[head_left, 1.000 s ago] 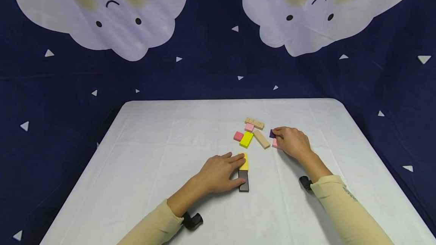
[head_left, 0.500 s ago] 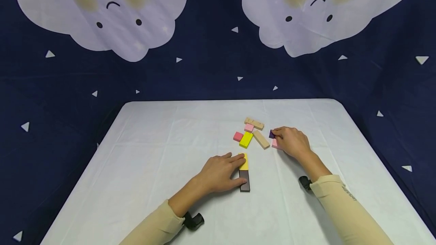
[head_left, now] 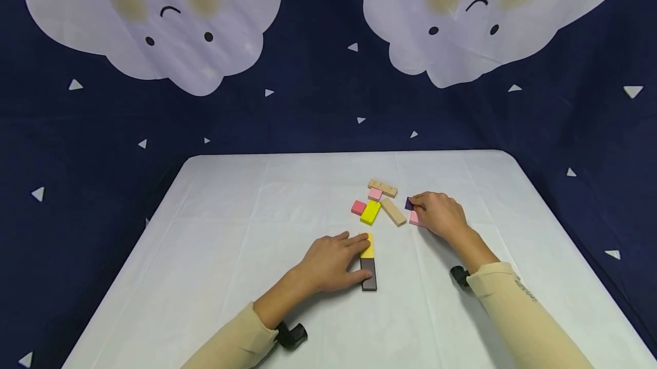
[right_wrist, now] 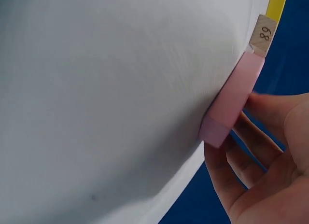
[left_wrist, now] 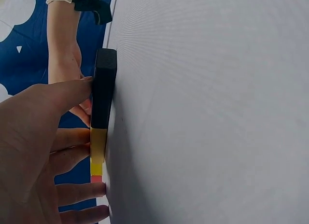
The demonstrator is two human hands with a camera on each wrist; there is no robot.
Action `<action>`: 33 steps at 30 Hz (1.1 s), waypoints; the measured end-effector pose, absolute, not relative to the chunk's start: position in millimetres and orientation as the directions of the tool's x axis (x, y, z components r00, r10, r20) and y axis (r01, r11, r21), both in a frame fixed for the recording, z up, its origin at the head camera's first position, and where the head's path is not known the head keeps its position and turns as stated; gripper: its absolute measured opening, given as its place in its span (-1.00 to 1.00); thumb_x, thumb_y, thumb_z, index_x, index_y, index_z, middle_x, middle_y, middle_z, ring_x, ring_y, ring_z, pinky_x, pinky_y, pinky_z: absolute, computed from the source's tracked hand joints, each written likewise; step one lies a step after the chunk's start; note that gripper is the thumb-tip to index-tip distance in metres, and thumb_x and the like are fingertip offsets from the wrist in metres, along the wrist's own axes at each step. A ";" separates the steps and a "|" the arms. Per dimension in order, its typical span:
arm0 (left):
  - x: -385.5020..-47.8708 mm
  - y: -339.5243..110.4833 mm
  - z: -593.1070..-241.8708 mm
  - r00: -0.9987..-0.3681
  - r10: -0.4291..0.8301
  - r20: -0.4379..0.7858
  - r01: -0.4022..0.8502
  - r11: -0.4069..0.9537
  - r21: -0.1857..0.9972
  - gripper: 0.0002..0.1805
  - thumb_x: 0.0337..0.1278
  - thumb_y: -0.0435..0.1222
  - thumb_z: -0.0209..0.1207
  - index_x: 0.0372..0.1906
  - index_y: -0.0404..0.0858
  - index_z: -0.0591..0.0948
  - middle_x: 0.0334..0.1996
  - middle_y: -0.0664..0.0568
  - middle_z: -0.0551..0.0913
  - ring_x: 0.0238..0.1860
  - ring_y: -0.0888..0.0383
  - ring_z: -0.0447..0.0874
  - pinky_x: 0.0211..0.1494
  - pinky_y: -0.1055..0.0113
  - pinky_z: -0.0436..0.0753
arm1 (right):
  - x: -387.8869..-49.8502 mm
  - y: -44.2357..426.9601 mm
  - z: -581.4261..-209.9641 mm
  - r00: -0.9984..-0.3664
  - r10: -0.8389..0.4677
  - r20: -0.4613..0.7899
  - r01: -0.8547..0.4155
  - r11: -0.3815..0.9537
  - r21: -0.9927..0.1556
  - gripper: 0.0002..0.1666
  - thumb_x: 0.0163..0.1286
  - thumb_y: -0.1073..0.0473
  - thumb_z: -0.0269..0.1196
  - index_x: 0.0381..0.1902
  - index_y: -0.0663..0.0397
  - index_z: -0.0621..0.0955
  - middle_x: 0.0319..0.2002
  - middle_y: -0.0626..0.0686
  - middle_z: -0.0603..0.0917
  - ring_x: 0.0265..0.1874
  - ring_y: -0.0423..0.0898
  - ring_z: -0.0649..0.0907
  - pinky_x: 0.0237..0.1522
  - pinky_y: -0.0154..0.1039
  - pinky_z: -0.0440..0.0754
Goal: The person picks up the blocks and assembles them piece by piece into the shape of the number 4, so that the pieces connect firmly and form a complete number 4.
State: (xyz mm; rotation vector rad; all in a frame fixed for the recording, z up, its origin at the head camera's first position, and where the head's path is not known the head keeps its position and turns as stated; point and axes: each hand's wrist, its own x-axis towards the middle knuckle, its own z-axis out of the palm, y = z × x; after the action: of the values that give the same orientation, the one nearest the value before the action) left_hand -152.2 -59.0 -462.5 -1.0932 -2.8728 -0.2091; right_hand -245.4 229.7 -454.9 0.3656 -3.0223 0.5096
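My left hand lies palm down, fingers spread, with fingertips on the yellow block and thumb on the dark block. These two blocks lie end to end. The left wrist view shows the thumb against the dark block and two fingers at the yellow one. Farther right, my right hand has its fingertips curled at a dark purple block, beside a pink block. In the right wrist view the pink block partly hides the fingers, and the purple one is out of sight.
Beyond my left hand lie a bright yellow block, a red block, a small pink block and two wooden blocks. The white table ends at a dark blue cloth.
The dark block under my left thumb has shifted slightly right, more in line with the yellow one. Both hands have stayed nearly still, and the head view has tilted a little.
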 end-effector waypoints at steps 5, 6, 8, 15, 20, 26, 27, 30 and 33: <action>-152.6 -58.2 -463.0 -0.752 0.653 0.090 0.659 0.745 0.106 -0.23 0.13 0.34 0.00 0.36 0.03 0.42 0.32 0.26 0.39 0.22 -0.01 0.47 0.09 0.03 0.52 | -246.6 231.0 -452.5 -0.974 -0.217 0.062 -0.226 0.919 -0.322 -0.64 0.31 0.15 0.28 0.08 -0.04 0.68 0.09 0.11 0.63 -0.01 0.26 0.59 -0.19 0.22 0.52; -152.5 -58.3 -462.9 -0.753 0.653 0.088 0.658 0.745 0.108 -0.23 0.13 0.34 0.00 0.36 0.03 0.42 0.32 0.26 0.39 0.22 -0.01 0.47 0.09 0.03 0.52 | -246.7 230.9 -452.9 -0.973 -0.220 0.063 -0.229 0.918 -0.324 -0.64 0.31 0.15 0.28 0.08 -0.03 0.68 0.08 0.11 0.63 -0.02 0.26 0.59 -0.20 0.22 0.52; -152.2 -58.6 -462.6 -0.754 0.652 0.083 0.657 0.746 0.111 -0.23 0.13 0.34 0.00 0.36 0.03 0.42 0.32 0.26 0.39 0.22 -0.01 0.47 0.10 0.03 0.51 | -246.9 231.1 -453.8 -0.972 -0.222 0.071 -0.233 0.917 -0.323 -0.65 0.31 0.15 0.27 0.07 -0.04 0.68 0.07 0.11 0.64 -0.03 0.25 0.60 -0.22 0.21 0.53; -151.6 -59.1 -461.1 -0.752 0.653 0.086 0.658 0.743 0.122 -0.24 0.14 0.33 0.00 0.36 0.02 0.42 0.33 0.24 0.38 0.23 -0.02 0.46 0.11 0.03 0.50 | -246.8 230.1 -455.7 -0.960 -0.237 0.145 -0.272 0.911 -0.309 -0.67 0.29 0.17 0.28 0.03 0.00 0.70 -0.01 0.13 0.68 -0.13 0.23 0.65 -0.31 0.17 0.55; -151.1 -59.6 -460.8 -0.756 0.650 0.071 0.654 0.747 0.119 -0.23 0.14 0.34 -0.01 0.37 0.03 0.40 0.33 0.26 0.37 0.24 -0.02 0.45 0.13 0.02 0.49 | -246.0 230.4 -457.9 -0.954 -0.252 0.160 -0.291 0.905 -0.310 -0.66 0.29 0.17 0.29 0.03 0.04 0.70 -0.03 0.14 0.69 -0.13 0.21 0.65 -0.29 0.16 0.55; -151.1 -60.2 -461.0 -0.755 0.652 0.070 0.655 0.747 0.111 -0.23 0.14 0.34 -0.01 0.37 0.03 0.41 0.34 0.27 0.36 0.24 -0.01 0.44 0.13 0.02 0.49 | -245.0 229.6 -457.4 -0.949 -0.267 0.166 -0.306 0.909 -0.282 -0.63 0.30 0.16 0.28 0.06 0.12 0.67 -0.06 0.18 0.69 -0.17 0.19 0.66 -0.29 0.15 0.56; -151.3 -60.1 -461.2 -0.753 0.654 0.072 0.657 0.745 0.112 -0.23 0.13 0.34 -0.01 0.37 0.03 0.41 0.34 0.27 0.36 0.24 -0.01 0.44 0.13 0.02 0.49 | -245.1 229.6 -457.2 -0.949 -0.266 0.170 -0.305 0.909 -0.283 -0.63 0.31 0.16 0.28 0.06 0.13 0.67 -0.06 0.19 0.69 -0.17 0.19 0.66 -0.29 0.15 0.55; -151.8 -59.9 -461.6 -0.751 0.656 0.077 0.660 0.743 0.112 -0.23 0.13 0.35 -0.01 0.37 0.03 0.41 0.34 0.27 0.36 0.24 -0.01 0.44 0.13 0.03 0.49 | -245.5 230.4 -457.2 -0.950 -0.258 0.176 -0.301 0.909 -0.289 -0.63 0.30 0.14 0.29 0.05 0.13 0.67 -0.06 0.19 0.69 -0.17 0.20 0.66 -0.29 0.15 0.56; -151.9 -59.9 -461.9 -0.750 0.656 0.083 0.661 0.742 0.109 -0.23 0.14 0.34 -0.01 0.36 0.03 0.42 0.34 0.27 0.36 0.24 -0.01 0.45 0.13 0.03 0.49 | -246.8 231.5 -457.9 -0.949 -0.259 0.181 -0.303 0.908 -0.290 -0.64 0.30 0.14 0.29 0.03 0.12 0.68 -0.06 0.17 0.69 -0.14 0.20 0.66 -0.25 0.16 0.56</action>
State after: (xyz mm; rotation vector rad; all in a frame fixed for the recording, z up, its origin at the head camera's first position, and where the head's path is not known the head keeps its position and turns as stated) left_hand -151.9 -59.9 -461.9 -1.0949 -2.8959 -0.2047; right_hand -246.8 231.5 -457.9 0.4335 -2.9323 0.4790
